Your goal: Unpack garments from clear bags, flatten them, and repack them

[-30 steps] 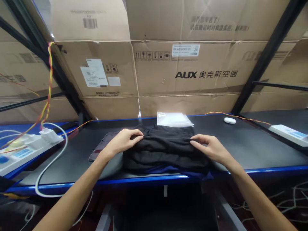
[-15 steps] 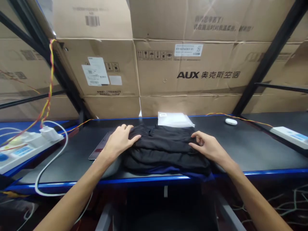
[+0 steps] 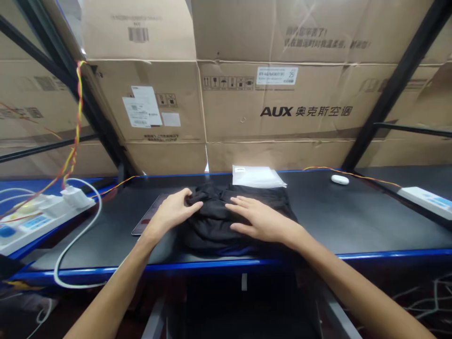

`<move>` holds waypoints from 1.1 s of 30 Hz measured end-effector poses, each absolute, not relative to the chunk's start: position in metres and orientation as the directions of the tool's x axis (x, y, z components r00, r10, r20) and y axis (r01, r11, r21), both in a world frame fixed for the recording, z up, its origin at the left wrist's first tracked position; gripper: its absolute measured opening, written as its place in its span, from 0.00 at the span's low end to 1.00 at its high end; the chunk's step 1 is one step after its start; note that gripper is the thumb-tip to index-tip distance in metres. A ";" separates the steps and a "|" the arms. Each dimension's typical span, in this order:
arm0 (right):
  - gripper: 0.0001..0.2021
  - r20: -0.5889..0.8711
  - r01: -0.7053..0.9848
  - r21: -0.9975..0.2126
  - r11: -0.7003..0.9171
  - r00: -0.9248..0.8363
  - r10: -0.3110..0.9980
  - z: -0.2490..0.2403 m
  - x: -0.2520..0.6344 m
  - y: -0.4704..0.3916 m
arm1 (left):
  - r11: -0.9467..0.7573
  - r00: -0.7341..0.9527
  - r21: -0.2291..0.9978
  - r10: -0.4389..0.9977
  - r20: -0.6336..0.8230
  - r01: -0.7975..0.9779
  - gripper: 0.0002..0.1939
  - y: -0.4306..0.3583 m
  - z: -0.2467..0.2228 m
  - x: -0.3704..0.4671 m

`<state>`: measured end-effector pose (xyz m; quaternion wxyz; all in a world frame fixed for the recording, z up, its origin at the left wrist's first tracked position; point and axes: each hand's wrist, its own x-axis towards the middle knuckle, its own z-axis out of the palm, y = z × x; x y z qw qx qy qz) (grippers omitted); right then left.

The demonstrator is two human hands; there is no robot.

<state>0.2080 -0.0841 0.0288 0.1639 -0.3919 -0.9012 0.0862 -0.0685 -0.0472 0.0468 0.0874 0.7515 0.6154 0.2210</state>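
A dark, wrinkled black cloth (image 3: 212, 226) lies bunched at the front middle of the shelf, with a bit of dark blue fabric showing along its near edge. My left hand (image 3: 173, 209) has its thumb and fingers closed on the cloth's left side, where the fabric gathers. Laid over the right part of the cloth, my right hand (image 3: 261, 219) has its fingers stretched out towards the left. Just behind the cloth is a flat pack in clear white plastic (image 3: 259, 176). A tablet-like dark device (image 3: 150, 216) sits partly behind my left hand.
Large cardboard boxes (image 3: 303, 127) stand along the back. Power strips lie at left (image 3: 38, 226) and right (image 3: 429, 200), and a white cable (image 3: 81, 235) loops over the front edge. A small white case (image 3: 339, 180) rests at the back right. Black metal posts (image 3: 377, 108) frame the shelf.
My right hand has moved left from the cloth's right edge onto its middle, and its fingers have straightened. The cloth's right part has shifted inward. My left hand stays at the left side.
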 end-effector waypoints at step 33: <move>0.31 0.128 0.784 -0.491 0.381 -0.367 0.921 -0.011 0.322 -0.090 | -0.725 0.615 0.430 0.686 0.388 0.538 0.19 -0.067 0.035 0.020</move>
